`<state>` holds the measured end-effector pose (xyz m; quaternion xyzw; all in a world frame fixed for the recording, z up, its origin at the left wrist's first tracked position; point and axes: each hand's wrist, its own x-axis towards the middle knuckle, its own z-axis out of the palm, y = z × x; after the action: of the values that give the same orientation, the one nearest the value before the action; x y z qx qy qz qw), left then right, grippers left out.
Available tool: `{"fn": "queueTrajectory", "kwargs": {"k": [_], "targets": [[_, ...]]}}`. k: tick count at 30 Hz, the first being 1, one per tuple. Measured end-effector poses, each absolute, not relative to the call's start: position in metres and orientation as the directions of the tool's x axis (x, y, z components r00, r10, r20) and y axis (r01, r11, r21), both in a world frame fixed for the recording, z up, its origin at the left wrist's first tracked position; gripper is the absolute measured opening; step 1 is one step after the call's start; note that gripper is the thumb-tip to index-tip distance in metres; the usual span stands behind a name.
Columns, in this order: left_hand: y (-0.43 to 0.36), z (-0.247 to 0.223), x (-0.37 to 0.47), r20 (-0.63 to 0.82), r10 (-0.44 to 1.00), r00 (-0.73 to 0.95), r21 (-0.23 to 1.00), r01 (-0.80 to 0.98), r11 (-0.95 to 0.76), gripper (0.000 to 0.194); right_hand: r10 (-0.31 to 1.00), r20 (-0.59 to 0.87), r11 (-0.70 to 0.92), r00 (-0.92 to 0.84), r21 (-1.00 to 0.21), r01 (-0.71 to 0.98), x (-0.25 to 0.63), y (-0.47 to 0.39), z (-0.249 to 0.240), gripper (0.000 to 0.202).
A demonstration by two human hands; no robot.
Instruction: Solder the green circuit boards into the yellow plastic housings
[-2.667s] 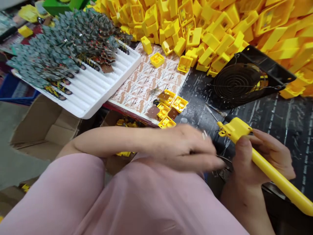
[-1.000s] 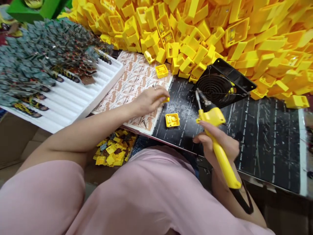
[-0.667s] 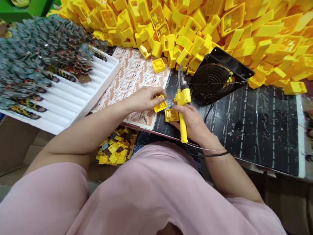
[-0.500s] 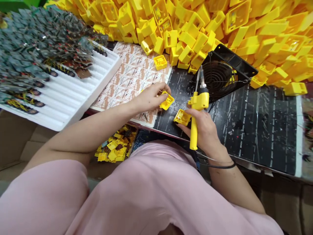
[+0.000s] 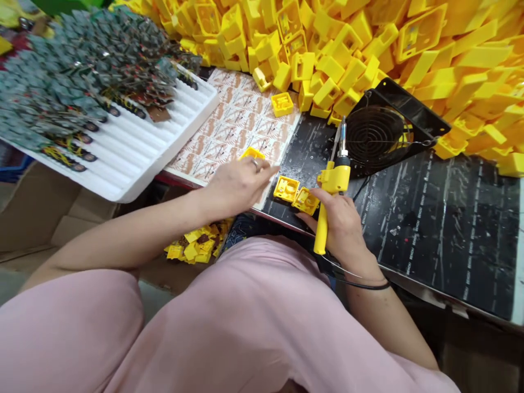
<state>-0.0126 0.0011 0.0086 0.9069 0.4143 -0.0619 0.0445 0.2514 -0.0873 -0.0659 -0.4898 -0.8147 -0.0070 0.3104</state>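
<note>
My right hand (image 5: 341, 221) is wrapped round a yellow soldering gun (image 5: 335, 177), its metal tip pointing away from me. The fingertips of the same hand also touch a small open yellow plastic case (image 5: 306, 201) by the table's front edge. Just left of it, touching or nearly so, a second open yellow case (image 5: 286, 188) lies with its hollow side up. My left hand (image 5: 239, 183), with a ring on one finger, hovers low over the patterned sheet, fingers stretched to the right. Another yellow case (image 5: 252, 153) shows partly behind its knuckles; whether they touch is hidden.
A large heap of yellow cases (image 5: 327, 60) fills the back. A black fan (image 5: 374, 131) stands behind the soldering gun. On the left, a white foam tray (image 5: 135, 169) carries many wired circuit boards (image 5: 94, 71). Below the table edge sits a box of yellow parts (image 5: 196, 245).
My left hand has let go of a yellow case, which now lies beside the one at my right hand, and has drawn back left. The right hand keeps its grip. The view has shifted slightly.
</note>
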Motion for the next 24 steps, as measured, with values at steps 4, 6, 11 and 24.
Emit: {"fn": "queueTrajectory", "kwargs": {"k": [4,6,11,24], "targets": [[0.033,0.014,-0.033,-0.145,0.857,0.494,0.077,0.869,-0.488,0.060,0.791,0.517,0.534,-0.329,-0.320,0.783,0.245,-0.078,-0.065,0.063],[0.041,0.012,-0.033,-0.192,0.886,0.421,0.057,0.907,-0.418,0.066,0.770,0.546,0.551,-0.329,-0.309,0.775,0.236,-0.070,-0.068,0.062],[0.043,0.002,-0.020,-0.245,0.779,0.577,0.080,0.813,-0.577,0.053,0.706,0.578,0.626,-0.408,-0.241,0.741,0.220,-0.053,-0.072,0.038],[0.092,0.037,-0.108,-0.108,0.900,0.423,-0.161,0.886,-0.436,0.069,0.676,0.641,0.622,-0.365,-0.230,0.748,0.251,-0.051,-0.079,0.050]]}}
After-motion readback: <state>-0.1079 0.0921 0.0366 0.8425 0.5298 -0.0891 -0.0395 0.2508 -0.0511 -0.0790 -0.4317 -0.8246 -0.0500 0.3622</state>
